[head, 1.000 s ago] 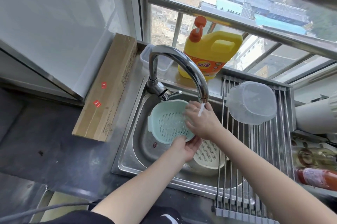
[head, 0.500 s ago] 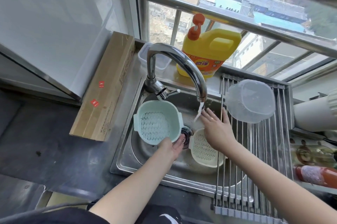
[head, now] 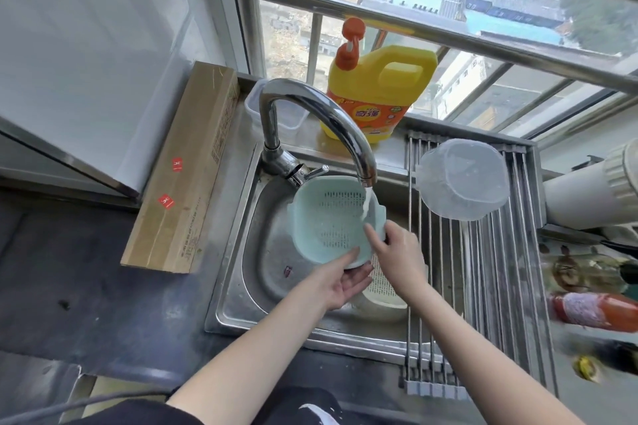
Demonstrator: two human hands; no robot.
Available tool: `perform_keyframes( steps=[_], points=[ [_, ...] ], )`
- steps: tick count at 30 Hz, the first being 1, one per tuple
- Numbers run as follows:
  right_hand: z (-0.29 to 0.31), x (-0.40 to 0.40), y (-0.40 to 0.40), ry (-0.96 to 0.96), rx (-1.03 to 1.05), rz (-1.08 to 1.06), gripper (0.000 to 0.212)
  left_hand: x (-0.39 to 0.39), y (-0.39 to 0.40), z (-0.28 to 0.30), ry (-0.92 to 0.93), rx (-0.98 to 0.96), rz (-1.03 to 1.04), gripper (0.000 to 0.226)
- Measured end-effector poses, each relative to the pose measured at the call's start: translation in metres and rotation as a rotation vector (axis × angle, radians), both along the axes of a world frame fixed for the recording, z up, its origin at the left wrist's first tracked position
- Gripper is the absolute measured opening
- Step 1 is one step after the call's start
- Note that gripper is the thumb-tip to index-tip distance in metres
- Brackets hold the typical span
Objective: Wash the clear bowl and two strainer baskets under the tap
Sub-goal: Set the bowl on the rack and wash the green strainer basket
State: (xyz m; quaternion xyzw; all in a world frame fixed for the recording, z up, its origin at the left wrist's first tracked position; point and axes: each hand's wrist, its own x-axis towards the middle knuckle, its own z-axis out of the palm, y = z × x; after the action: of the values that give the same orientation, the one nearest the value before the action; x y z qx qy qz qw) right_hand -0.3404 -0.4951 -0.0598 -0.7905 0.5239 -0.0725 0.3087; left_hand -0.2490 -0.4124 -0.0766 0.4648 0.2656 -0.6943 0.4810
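Roughly, by size, from the biggest thing down:

Sink (head: pixel 241 286): steel basin under the window; its left half is bare metal, so I judge that the freest room to tilt or turn a basket.

Drying rack (head: pixel 500 286): metal rods laid over the right part of the sink; its near half looks free, likely space for both baskets.

Tap (head: pixel 331 117): running, the stream falling inside the far right rim of the green basket; the spout arches close above that rim, so lifting room is tight.

Clear bowl (head: pixel 462 179): upside down on the far end of the rack, apart from both hands; it looks already washed, though I cannot be sure.

Green basket (head: pixel 331 220): held tilted under the stream, open side toward the camera; I judge its rinse to be the step in hand.

White basket (head: pixel 383 293): low in the sink, mostly hidden beneath the hands; seemingly still to wash.

Left hand (head: pixel 341 279): cupped under the green basket's near rim, thumb on the inside wall, fingers curled beneath.

Right hand (head: pixel 397 252): pinches the basket's right handle tab, one finger lying inside the wall, just beside the rack's inner edge.

Progress: perhaps one of three done, one under way.
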Motion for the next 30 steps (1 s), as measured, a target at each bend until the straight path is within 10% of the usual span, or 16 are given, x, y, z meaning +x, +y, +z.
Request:
perform_keyframes(
  steps=[10,16,20,24,30],
  points=[
    [0.011,-0.025,0.012,-0.392,0.194,-0.288,0.043,0.023,-0.003,-0.004,-0.675,0.1,-0.253,0.02],
    [0.01,-0.017,-0.014,-0.083,0.313,-0.336,0.049,0.04,0.007,-0.001,-1.771,-0.112,-0.999,0.037],
    [0.019,0.014,-0.042,0.035,0.499,-0.236,0.037,0.042,0.011,0.003,-1.04,-0.53,-0.942,0.042],
    [0.037,0.038,-0.064,0.03,0.738,-0.092,0.046,0.044,0.002,0.002,-0.979,-0.489,-0.635,0.033],
    [0.033,0.021,-0.072,-0.204,0.429,-0.108,0.039,0.061,-0.017,0.007,-0.839,-0.347,-0.45,0.032]
  ],
)
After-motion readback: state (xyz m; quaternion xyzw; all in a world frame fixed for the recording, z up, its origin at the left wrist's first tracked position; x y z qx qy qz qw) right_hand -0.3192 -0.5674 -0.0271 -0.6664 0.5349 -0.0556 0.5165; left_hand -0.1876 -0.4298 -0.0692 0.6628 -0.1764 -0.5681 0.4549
